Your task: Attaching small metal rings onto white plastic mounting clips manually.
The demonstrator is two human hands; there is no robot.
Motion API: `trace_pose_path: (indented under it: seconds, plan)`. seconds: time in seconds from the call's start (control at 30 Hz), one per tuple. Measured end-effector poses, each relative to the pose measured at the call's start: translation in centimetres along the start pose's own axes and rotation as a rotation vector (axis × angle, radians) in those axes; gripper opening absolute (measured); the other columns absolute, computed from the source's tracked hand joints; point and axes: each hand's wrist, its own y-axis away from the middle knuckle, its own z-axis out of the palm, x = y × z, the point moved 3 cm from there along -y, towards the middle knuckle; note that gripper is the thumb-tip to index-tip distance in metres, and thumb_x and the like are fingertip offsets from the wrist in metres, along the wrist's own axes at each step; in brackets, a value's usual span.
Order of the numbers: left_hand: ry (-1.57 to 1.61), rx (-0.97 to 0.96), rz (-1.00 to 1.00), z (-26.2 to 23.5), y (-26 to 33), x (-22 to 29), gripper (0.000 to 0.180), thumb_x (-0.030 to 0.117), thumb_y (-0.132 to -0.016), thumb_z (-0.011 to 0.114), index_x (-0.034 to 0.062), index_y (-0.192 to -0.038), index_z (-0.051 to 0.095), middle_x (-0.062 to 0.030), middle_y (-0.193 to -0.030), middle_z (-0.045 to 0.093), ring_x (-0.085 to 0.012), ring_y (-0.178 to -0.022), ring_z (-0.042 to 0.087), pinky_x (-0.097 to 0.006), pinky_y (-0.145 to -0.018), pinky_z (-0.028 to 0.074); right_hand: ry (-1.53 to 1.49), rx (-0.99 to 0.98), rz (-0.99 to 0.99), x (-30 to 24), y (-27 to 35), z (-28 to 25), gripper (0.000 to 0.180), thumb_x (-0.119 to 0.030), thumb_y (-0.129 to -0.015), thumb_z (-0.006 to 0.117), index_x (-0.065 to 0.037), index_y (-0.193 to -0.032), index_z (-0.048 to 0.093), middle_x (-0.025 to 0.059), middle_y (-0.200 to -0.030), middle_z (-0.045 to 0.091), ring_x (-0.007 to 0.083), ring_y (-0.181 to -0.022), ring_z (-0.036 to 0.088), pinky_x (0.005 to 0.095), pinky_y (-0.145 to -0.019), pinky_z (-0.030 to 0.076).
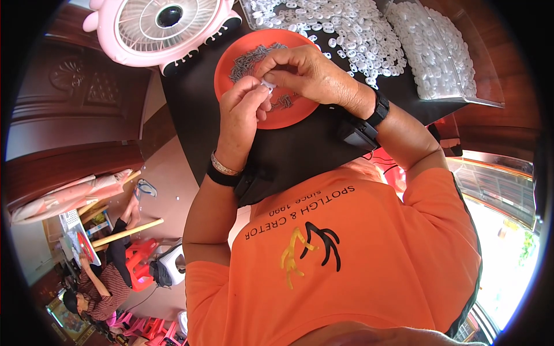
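Observation:
My left hand pinches a small white plastic piece between thumb and fingertips. Close against it, my right hand is closed in a pinch as well; its fingertips meet at the white piece, and anything else they grip is too small to make out. Both hands are above a round orange-red plate. Thin grey metal pieces lie heaped on the plate's far side, and a smaller cluster of them shows below my fingers.
The plate stands on a black table. Loose white oval pieces spread beyond it, beside a clear box filled with more. A pink fan stands at the far left. Another person sits at lower left near red stools.

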Motion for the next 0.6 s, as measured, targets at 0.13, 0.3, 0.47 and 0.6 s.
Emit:
trace_pose_path:
  seconds: [0.13, 0.3, 0.47, 0.6]
  plan:
    - [0.058, -0.002, -0.013, 0.0, 0.03, 0.01, 0.016, 0.015, -0.087, 0.054, 0.002, -0.079, 0.059, -0.0018, -0.066, 0.055, -0.0062, -0.057, 0.047, -0.02, -0.051, 0.036, 0.025, 0.0, -0.001, 0.07, 0.07, -0.02, 0.013, -0.002, -0.091, 0.054, 0.0, -0.101, 0.062, 0.0042, -0.094, 0.064, 0.011, -0.089, 0.06, 0.0256, -0.082, 0.049]
    - [0.064, -0.008, -0.013, -0.05, -0.08, -0.13, 0.016, 0.015, -0.087, 0.054, 0.0018, -0.079, 0.058, -0.0019, -0.066, 0.055, -0.0062, -0.057, 0.047, -0.02, -0.051, 0.036, 0.011, -0.004, -0.006, 0.18, 0.03, -0.05, 0.013, -0.001, -0.091, 0.054, 0.0, -0.102, 0.062, 0.0042, -0.094, 0.064, 0.0112, -0.089, 0.06, 0.0256, -0.083, 0.049]
    - [0.061, -0.007, -0.012, -0.01, -0.1, -0.13, 0.015, 0.014, -0.088, 0.054, 0.0018, -0.08, 0.058, -0.002, -0.067, 0.055, -0.0061, -0.057, 0.048, -0.02, -0.052, 0.036, 0.025, -0.007, 0.016, 0.15, 0.01, -0.07, 0.014, -0.001, -0.091, 0.054, 0.0, -0.102, 0.062, 0.0043, -0.094, 0.064, 0.0111, -0.09, 0.06, 0.0254, -0.083, 0.049]
    - [0.058, 0.001, -0.01, -0.03, 0.0, -0.02, 0.016, 0.015, -0.088, 0.054, 0.0019, -0.08, 0.058, -0.0021, -0.067, 0.055, -0.0062, -0.058, 0.048, -0.02, -0.052, 0.036, 0.002, -0.008, 0.016, 0.18, -0.02, 0.0, 0.013, -0.001, -0.091, 0.054, 0.0, -0.102, 0.062, 0.0043, -0.093, 0.064, 0.0107, -0.09, 0.06, 0.0252, -0.083, 0.049]
